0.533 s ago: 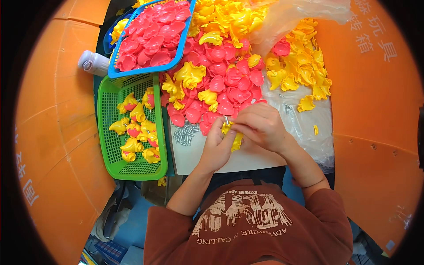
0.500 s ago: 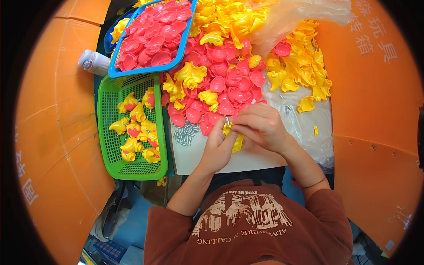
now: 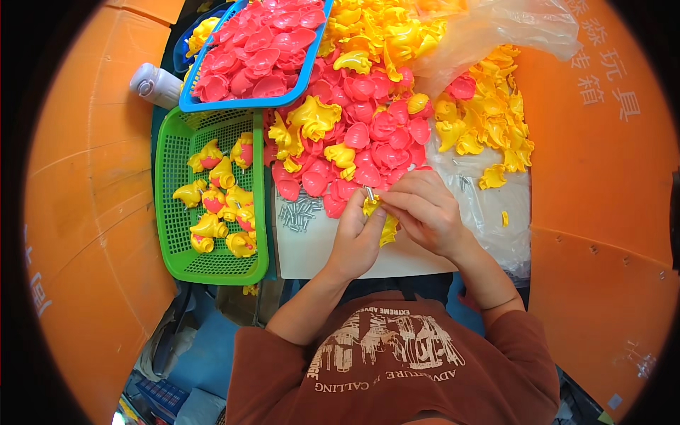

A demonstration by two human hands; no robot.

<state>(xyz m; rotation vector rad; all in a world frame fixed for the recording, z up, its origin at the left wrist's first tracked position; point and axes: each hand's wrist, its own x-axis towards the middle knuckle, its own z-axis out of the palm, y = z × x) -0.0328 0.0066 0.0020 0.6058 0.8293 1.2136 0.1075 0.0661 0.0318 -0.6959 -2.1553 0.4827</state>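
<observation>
Our left hand and right hand meet over the near edge of the white board, both closed around one yellow part pinched between the fingertips; a small metal pin stands up from it at the top, just under our right fingers. The part sits right at the foot of the red-and-yellow pile, touching or nearly touching the nearest red shells. We judge the main risk to be the pin: it is short and slippery-looking, and if our fingers tilt it as they press, it could go in skewed or pop out and drop among the loose pins or off the board's edge toward our lap. A hard squeeze may also crack or spring the thin yellow piece. Elbowing forward could nudge the pile and send shells sliding toward the green basket, mixing them with the finished pieces there.
</observation>
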